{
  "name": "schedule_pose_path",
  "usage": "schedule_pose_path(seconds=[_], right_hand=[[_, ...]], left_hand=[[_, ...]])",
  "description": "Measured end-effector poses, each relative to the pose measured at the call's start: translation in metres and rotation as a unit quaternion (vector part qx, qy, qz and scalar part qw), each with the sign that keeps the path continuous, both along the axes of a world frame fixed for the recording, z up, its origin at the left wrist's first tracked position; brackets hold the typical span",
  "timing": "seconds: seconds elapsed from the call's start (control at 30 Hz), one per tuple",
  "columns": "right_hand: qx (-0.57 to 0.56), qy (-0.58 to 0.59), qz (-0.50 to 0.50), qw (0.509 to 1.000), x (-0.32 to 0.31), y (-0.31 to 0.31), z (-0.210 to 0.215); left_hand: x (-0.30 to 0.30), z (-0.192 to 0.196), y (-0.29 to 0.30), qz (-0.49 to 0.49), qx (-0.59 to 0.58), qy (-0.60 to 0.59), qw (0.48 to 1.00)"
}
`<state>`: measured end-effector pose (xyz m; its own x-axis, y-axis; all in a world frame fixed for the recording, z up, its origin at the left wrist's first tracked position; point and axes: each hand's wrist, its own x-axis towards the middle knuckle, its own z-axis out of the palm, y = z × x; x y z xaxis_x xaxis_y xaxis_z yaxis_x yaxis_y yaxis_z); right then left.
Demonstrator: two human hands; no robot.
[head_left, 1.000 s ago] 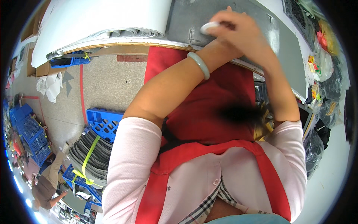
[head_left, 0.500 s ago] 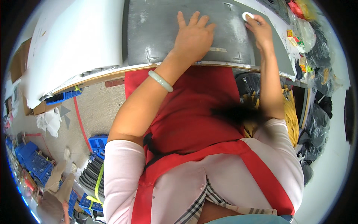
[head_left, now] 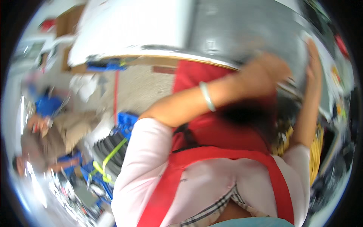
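A dark grey sheet [head_left: 234, 34] lies on the worktable under my arms, with pale corner marks on it. My left hand [head_left: 270, 70] is smeared by motion over the sheet's near edge, so its fingers cannot be made out. A pale bracelet [head_left: 207, 96] circles that wrist. At the sheet's right side is my right hand [head_left: 313, 60], its fingers round a small white disc [head_left: 305, 35] that shows only as a blur.
White sheeting [head_left: 132, 26] covers the table's left part. Beside me on the left stand dark stacked strips [head_left: 109, 151] with a yellow-green strap. A person [head_left: 49, 140] is farther left. Yellow material [head_left: 317, 151] hangs below the table at right.
The view has swung left, so the table appears farther right. My left hand has come off the sheet's middle toward its near right edge. My right hand remains at the right side.
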<state>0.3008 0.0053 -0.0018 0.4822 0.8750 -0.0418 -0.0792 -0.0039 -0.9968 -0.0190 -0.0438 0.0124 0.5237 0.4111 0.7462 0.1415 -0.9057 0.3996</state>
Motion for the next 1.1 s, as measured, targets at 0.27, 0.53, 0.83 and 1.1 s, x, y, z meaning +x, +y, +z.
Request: schedule_pose_path(seconds=[0.27, 0.53, 0.83, 1.1], right_hand=[[0.0, 0.074, 0.016, 0.997, 0.058, 0.012, 0.019], [0.044, 0.072, 0.05, 0.995, 0.069, -0.021, 0.02], [0.058, 0.265, 0.042, 0.962, 0.01, -0.015, 0.037], [0.108, 0.278, -0.001, 0.955, -0.039, -0.031, 0.063]], left_hand=[[-0.008, -0.034, 0.02, 0.034, -0.081, 0.205, 0.975], [-0.001, -0.022, 0.035, -0.032, -0.066, 0.264, 0.962], [-0.035, 0.006, 0.046, -0.112, -0.16, 0.229, 0.954], [0.065, -0.006, 0.013, -0.123, -0.012, 0.279, 0.952]])
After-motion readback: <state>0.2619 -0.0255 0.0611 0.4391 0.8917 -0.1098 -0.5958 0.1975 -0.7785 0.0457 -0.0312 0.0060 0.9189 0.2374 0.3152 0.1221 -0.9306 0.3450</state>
